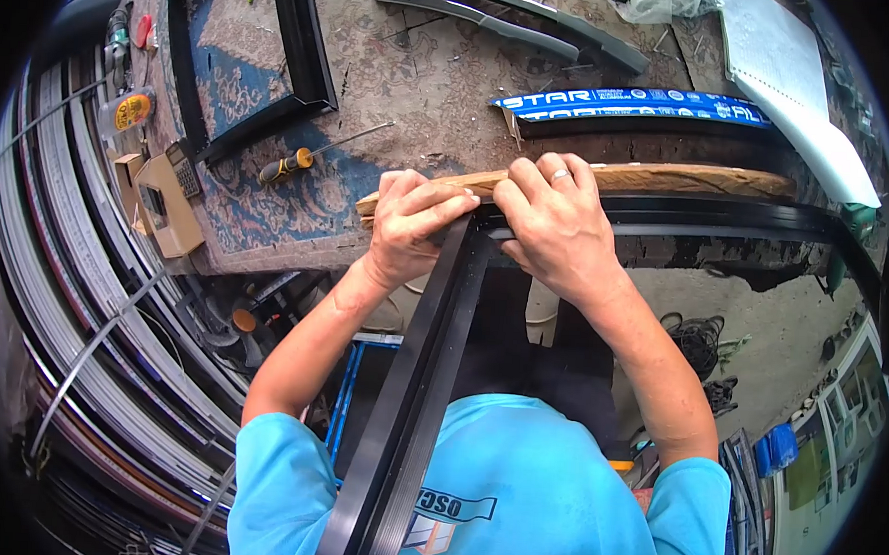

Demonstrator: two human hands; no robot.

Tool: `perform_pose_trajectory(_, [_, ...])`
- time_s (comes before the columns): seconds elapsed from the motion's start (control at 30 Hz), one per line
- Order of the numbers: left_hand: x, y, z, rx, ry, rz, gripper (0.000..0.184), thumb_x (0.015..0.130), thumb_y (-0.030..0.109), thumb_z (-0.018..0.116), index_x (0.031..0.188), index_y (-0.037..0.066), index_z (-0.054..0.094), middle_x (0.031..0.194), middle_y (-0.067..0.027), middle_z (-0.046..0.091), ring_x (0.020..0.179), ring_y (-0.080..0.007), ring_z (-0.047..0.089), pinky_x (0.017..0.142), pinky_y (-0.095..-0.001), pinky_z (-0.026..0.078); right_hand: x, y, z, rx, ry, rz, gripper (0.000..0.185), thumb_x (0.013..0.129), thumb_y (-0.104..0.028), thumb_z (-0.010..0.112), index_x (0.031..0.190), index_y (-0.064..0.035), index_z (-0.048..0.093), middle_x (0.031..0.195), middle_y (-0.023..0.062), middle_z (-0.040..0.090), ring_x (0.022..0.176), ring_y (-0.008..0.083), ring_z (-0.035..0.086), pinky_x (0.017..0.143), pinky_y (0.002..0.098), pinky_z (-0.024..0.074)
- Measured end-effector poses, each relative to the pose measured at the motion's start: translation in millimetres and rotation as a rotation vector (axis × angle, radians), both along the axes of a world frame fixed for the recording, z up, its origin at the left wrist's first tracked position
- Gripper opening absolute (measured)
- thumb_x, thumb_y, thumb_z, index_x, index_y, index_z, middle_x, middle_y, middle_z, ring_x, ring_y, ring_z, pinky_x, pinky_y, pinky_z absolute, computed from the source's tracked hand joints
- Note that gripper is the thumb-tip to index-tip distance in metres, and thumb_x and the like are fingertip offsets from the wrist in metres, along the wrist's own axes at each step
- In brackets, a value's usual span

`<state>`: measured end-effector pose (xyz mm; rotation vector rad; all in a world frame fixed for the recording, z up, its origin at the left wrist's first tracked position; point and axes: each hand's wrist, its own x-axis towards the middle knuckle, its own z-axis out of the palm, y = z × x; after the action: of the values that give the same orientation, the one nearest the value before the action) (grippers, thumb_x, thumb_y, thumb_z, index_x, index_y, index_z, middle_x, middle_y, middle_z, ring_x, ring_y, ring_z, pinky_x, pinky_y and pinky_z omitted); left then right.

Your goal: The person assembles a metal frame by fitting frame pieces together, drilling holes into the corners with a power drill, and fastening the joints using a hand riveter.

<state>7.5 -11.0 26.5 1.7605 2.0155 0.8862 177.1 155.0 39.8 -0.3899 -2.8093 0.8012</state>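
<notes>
A black metal window frame (409, 405) has one corner on the workbench edge, with one bar running down past my chest and another bar (725, 218) stretching right. My left hand (407, 226) is closed at that corner, its fingertips pressed against the upper side of the joint. Just across from it, my right hand (561, 223), with a ring on one finger, grips the right-going bar close to the joint. The fingertips of both hands nearly meet. Anything small between them is hidden. A wooden strip (667, 178) lies just behind the bar.
On the carpet-covered workbench (403, 87) lie a yellow-and-black screwdriver (289, 167), a smaller black frame (311, 44), a grey long-handled tool (515, 23), a blue-wrapped profile (631, 105) and a notebook (772, 54). Long profiles (98, 252) are stacked at left. Cables (695, 343) lie on the floor.
</notes>
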Motion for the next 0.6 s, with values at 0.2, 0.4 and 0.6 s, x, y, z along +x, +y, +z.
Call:
perform_pose_trajectory(0.2, [8.1, -4.8, -9.3, 0.081, 0.130, 0.055, 0.032, 0.079, 0.017, 0.082, 0.110, 0.018, 0.077, 0.099, 0.0053, 0.075, 0.079, -0.0170, 0.060, 0.082, -0.0369, 0.040, 0.0, 1.5, -2.1, 0.007, 0.010, 0.008, 0.028, 0.071, -0.015, 0.079, 0.094, -0.0107, 0.063, 0.096, 0.0059, 0.057, 0.100, 0.0262, 0.060, 0.096, 0.0440, 0.0456])
perform_pose_trajectory(0.4, [24.0, -8.1, -12.2, 0.092, 0.211, 0.177, 0.028, 0.081, 0.016, 0.079, 0.109, 0.020, 0.078, 0.097, 0.0064, 0.074, 0.082, -0.0147, 0.062, 0.085, -0.0350, 0.041, 2.1, 3.8, -1.4, -0.089, 0.030, 0.025, 0.035, 0.070, -0.014, 0.083, 0.100, -0.0092, 0.064, 0.103, 0.0062, 0.059, 0.106, 0.0274, 0.059, 0.096, 0.0443, 0.0450])
perform_pose_trajectory(0.6, [26.4, -12.6, -19.3, 0.091, 0.166, 0.199, 0.032, 0.074, 0.013, 0.083, 0.106, 0.015, 0.080, 0.107, -0.0005, 0.076, 0.103, -0.0237, 0.064, 0.096, -0.0374, 0.044, 9.6, 4.0, -0.6, -0.120, 0.046, 0.041, 0.038, 0.072, -0.013, 0.083, 0.105, -0.0078, 0.065, 0.107, 0.0081, 0.059, 0.110, 0.0285, 0.059, 0.099, 0.0456, 0.0451])
